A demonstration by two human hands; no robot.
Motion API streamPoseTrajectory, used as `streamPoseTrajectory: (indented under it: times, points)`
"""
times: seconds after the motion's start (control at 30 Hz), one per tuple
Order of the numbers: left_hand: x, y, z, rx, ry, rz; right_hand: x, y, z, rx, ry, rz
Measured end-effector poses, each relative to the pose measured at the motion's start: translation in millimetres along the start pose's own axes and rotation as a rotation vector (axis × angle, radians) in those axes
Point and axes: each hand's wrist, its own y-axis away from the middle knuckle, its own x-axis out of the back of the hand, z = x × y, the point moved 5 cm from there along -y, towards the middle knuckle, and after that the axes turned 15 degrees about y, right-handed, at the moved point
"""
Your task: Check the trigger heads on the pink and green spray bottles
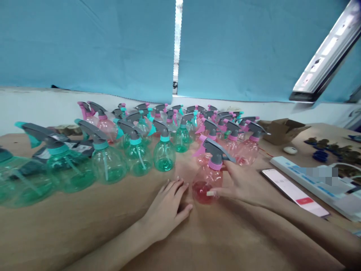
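Observation:
A pink spray bottle (204, 184) with a grey and pink trigger head stands upright in front of me. My right hand (239, 184) is wrapped around its right side, thumb low on the body. My left hand (169, 207) lies flat on the table just left of that bottle, fingers stretched out and holding nothing. Beyond its fingertips stands a green spray bottle (164, 154). More green spray bottles, such as this one (108, 165), line up to the left. Behind the held bottle are several pink ones, among them one at the right (248, 150).
On the right lie a phone (293, 192) with a lit screen and a white power strip (313, 184). Farther back are an open cardboard box (282, 131), a white computer mouse (290, 150) and dark bundled items (335, 146). Blue curtains (84, 45) hang behind the table.

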Motion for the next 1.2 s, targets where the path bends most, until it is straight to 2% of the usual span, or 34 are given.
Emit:
streamPoseTrajectory:
  times: [0.07, 0.23, 0.6, 0.7, 0.87, 1.03, 1.2]
  points:
    - [0.1, -0.1, 0.6, -0.003, -0.002, 0.004, -6.0, 7.8, 5.0, 0.005, -0.033, -0.01]
    - [0.2, 0.0, 1.7, -0.006, 0.015, 0.008, -14.8, 18.7, 12.7, -0.01, -0.062, 0.074]
    - [-0.7, -0.3, 0.4, -0.022, 0.035, 0.046, -20.6, 15.8, 6.9, -0.092, 0.0, 0.102]
    - [-0.7, -0.4, 1.0, -0.022, 0.038, 0.045, -18.9, 5.7, 2.8, -0.075, 0.06, 0.126]
    - [1.0, 0.6, 2.5, -0.014, 0.035, 0.033, -21.8, -27.3, -0.5, -0.008, 0.085, 0.181]
    - [0.4, 0.8, 0.7, -0.013, 0.027, 0.036, -29.6, -56.8, -4.9, -0.049, 0.116, 0.115]
    - [-0.4, -0.7, -0.1, -0.027, 0.04, 0.039, -29.5, -71.7, -12.8, -0.085, 0.135, 0.078]
